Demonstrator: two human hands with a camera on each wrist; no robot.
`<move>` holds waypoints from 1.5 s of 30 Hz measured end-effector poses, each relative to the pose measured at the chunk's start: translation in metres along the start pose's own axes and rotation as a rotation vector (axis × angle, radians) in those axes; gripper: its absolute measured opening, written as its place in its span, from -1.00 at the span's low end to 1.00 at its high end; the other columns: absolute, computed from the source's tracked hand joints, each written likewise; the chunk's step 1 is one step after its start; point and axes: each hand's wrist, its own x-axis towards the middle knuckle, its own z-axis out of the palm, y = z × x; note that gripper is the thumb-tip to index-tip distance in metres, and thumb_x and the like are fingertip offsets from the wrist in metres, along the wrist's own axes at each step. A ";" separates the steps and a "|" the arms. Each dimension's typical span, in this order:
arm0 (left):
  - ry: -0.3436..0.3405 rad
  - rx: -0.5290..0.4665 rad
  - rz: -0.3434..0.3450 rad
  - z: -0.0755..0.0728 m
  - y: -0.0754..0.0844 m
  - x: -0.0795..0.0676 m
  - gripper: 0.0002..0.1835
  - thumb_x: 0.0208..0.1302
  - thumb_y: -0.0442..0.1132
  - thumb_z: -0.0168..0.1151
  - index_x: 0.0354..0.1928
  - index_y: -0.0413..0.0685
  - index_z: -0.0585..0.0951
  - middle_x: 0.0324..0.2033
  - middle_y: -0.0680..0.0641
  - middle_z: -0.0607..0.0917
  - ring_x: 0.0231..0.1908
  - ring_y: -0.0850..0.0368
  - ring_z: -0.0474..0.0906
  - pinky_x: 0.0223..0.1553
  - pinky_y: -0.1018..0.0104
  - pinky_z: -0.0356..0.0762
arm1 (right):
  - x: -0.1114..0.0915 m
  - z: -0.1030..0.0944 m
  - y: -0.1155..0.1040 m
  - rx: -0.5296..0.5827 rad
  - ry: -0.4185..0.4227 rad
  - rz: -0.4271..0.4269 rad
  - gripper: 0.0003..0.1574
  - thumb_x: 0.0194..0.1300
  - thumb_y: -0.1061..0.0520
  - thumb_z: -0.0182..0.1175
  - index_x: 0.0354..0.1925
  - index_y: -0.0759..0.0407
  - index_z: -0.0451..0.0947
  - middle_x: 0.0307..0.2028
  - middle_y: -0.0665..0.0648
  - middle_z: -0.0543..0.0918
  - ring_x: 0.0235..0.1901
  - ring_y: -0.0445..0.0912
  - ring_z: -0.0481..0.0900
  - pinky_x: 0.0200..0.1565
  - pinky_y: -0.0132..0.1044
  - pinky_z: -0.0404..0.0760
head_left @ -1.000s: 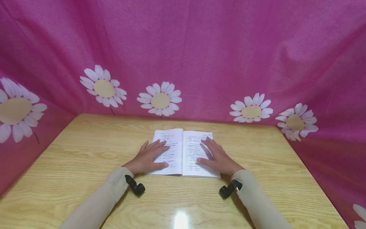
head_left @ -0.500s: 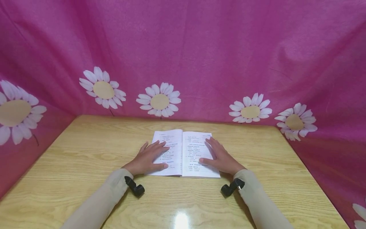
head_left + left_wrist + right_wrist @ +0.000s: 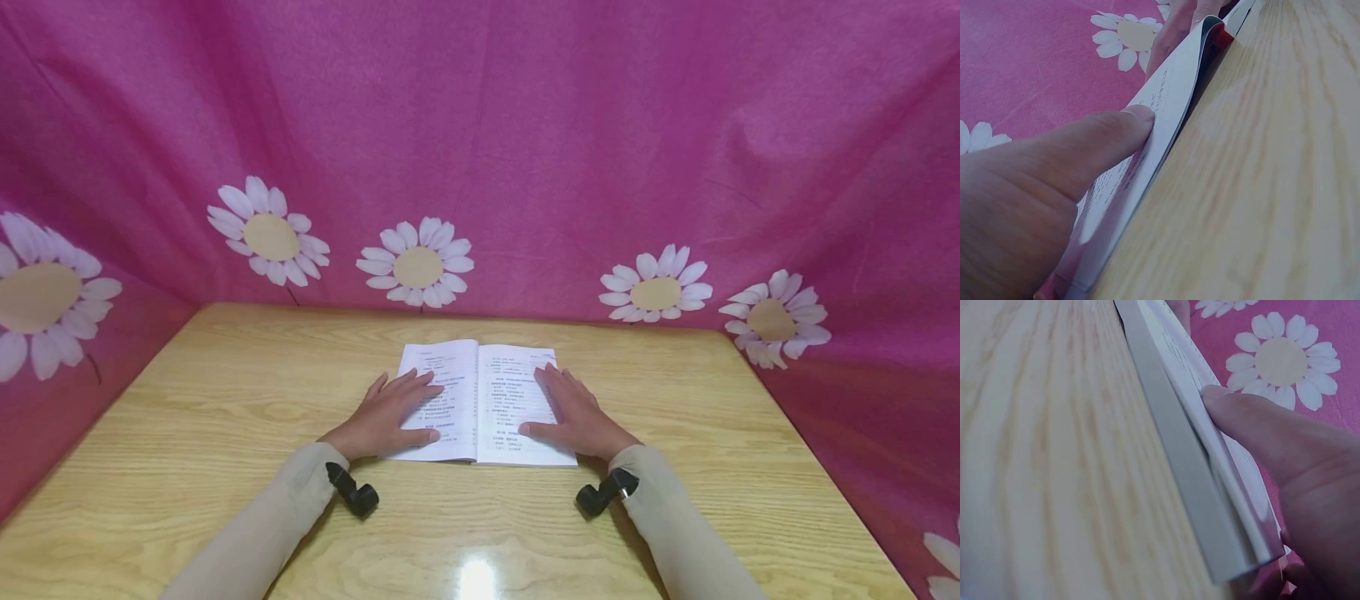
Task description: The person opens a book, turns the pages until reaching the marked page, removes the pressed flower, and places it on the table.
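An open book (image 3: pixel 457 358) with printed pages lies flat on the wooden table, its spine running away from me. On the left page rests my left hand (image 3: pixel 382 414), fingers spread and thumb straight along the lower part. My right hand (image 3: pixel 577 417) lies over the outer side of the right page, fingers extended. In the left wrist view the left thumb (image 3: pixel 1110 134) touches the page near the book's lower edge. The right wrist view has the right thumb (image 3: pixel 1254 415) on the page, above the thicker stack of pages (image 3: pixel 1179 450).
The light wooden table (image 3: pixel 225 400) spreads around the book on all sides. A magenta curtain (image 3: pixel 525 150) printed with white daisies hangs behind and along both sides of it. A black wrist camera (image 3: pixel 358 493) is strapped at the left cuff, another camera (image 3: pixel 600 493) at the right.
My right hand has shifted slightly outward to the right across the page. My left hand and the book keep nearly the same place.
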 end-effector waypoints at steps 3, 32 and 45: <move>0.001 0.001 -0.004 0.000 -0.001 0.000 -0.20 0.21 0.32 0.15 0.42 0.12 0.30 0.47 -0.04 0.14 0.47 -0.06 -0.09 0.40 -0.19 -0.38 | 0.000 0.000 -0.001 -0.004 0.000 0.002 0.30 0.10 -0.52 0.18 0.52 0.08 -0.08 0.51 0.19 -0.09 0.48 0.18 -0.23 0.43 0.09 -0.24; -0.016 0.014 -0.014 0.000 0.000 -0.001 -0.21 0.23 0.29 0.16 0.43 0.12 0.29 0.47 -0.03 0.12 0.48 -0.05 -0.11 0.40 -0.19 -0.39 | 0.000 0.002 -0.001 0.016 0.035 0.031 0.25 0.12 -0.48 0.20 0.52 0.06 -0.06 0.49 0.16 0.04 0.47 0.21 -0.19 0.39 0.22 -0.16; -0.012 -0.005 -0.023 -0.001 0.000 0.000 -0.25 0.25 0.25 0.16 0.42 0.13 0.30 0.47 -0.03 0.14 0.47 -0.05 -0.09 0.40 -0.18 -0.38 | 0.000 -0.002 -0.003 0.317 0.056 0.174 -0.27 0.50 -0.31 -0.36 0.50 -0.12 0.04 0.50 -0.02 0.03 0.48 0.07 -0.12 0.40 0.19 -0.14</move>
